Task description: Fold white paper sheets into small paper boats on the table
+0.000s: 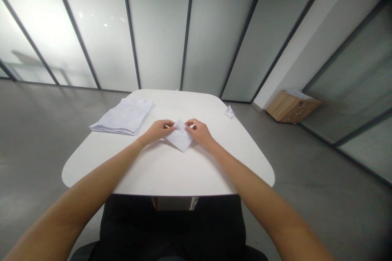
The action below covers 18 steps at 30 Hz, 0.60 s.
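Observation:
A small folded piece of white paper [181, 136] lies on the white table [165, 171], its lower corner pointing toward me. My left hand [159, 129] pinches its upper left edge with curled fingers. From the other side, my right hand [199, 130] pinches the upper right edge. Both hands rest on the tabletop, close together, with the paper's top fold between the fingertips.
A stack of white paper sheets [124, 116] lies at the table's far left. A small folded paper piece [229, 111] sits near the far right edge. A wooden drawer cabinet [292, 106] stands on the grey floor to the right. Frosted glass walls stand behind.

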Tool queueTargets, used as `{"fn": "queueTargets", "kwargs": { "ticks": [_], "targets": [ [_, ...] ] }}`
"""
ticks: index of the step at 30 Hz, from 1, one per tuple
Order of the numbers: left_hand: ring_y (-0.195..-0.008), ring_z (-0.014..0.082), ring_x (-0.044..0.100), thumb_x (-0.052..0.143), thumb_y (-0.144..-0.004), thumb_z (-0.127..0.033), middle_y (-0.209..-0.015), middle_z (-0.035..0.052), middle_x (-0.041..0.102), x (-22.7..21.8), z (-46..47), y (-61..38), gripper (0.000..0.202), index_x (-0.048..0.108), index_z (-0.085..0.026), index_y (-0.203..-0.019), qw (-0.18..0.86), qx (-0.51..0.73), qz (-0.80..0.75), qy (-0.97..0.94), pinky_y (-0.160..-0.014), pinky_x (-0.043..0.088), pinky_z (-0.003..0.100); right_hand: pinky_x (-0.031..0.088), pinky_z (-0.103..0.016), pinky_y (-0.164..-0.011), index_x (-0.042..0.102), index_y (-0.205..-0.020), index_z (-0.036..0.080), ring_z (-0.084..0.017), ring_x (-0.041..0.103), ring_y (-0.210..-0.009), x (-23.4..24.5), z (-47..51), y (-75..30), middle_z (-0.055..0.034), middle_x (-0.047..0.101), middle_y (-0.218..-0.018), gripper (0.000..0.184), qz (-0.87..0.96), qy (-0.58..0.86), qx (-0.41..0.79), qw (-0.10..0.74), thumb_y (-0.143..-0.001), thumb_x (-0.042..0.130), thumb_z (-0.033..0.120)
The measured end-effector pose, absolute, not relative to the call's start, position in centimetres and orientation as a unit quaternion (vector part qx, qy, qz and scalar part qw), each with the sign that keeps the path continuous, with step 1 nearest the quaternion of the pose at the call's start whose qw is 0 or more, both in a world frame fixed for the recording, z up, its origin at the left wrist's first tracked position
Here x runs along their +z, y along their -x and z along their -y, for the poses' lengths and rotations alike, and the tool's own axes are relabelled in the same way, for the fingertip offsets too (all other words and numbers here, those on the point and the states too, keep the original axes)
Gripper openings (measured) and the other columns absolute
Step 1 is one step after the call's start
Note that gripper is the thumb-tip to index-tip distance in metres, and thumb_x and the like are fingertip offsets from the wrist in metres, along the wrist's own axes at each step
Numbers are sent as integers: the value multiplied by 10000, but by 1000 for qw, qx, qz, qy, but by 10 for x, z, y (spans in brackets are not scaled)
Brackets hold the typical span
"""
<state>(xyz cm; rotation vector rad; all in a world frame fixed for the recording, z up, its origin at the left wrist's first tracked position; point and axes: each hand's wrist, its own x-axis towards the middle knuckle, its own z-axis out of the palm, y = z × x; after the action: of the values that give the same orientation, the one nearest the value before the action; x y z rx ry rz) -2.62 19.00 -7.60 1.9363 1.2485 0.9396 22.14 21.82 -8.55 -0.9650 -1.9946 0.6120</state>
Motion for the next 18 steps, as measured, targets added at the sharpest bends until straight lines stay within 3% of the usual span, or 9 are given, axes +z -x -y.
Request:
{"fn": "queueTargets", "kwargs": {
  "ticks": [3, 6, 10, 14, 18],
  "targets": [
    [-782, 195, 683, 633, -871, -479, -922, 39, 769, -84, -195, 31, 336, 769, -215, -1028, 186, 298, -508, -787, -728, 498, 291, 505, -317, -820, 697, -1098, 210, -177, 656, -870, -93, -221, -223, -52, 741, -1088, 230, 853, 375, 156, 326, -875, 638, 212],
    [-776, 189, 663, 633, -869, -460, -937, 50, 750, -91, -197, 32, 333, 752, -217, -1065, 102, 264, -497, -820, -733, 488, 297, 494, -339, -900, 711, -1122, 215, -209, 657, -989, -96, -220, -223, -65, 734, -1144, 224, 876, 393, 91, 264, -911, 638, 233],
    [-802, 182, 655, 645, -869, -420, -1007, 47, 726, -94, -197, 29, 353, 693, -218, -1154, 79, 263, -502, -820, -760, 492, 301, 454, -338, -989, 735, -1115, 204, -220, 623, -1081, -91, -212, -220, -86, 714, -1147, 226, 890, 408, 37, 201, -967, 610, 321],
    [-830, 189, 654, 630, -891, -409, -981, 44, 701, -93, -196, 28, 246, 721, -221, -1021, 64, 246, -498, -829, -800, 500, 310, 450, -325, -982, 745, -1108, 188, -217, 609, -1045, -85, -204, -215, -105, 695, -1119, 342, 893, 416, 1, 175, -981, 598, 469],
    [-873, 190, 663, 581, -930, -378, -1031, 45, 689, -91, -195, 28, 250, 748, -253, -1067, 66, 230, -478, -845, -838, 510, 305, 446, -311, -959, 742, -1097, 166, -219, 613, -1025, -85, -201, -212, -109, 700, -1077, 342, 893, 416, -20, 172, -980, 604, 456]
  ]
}}
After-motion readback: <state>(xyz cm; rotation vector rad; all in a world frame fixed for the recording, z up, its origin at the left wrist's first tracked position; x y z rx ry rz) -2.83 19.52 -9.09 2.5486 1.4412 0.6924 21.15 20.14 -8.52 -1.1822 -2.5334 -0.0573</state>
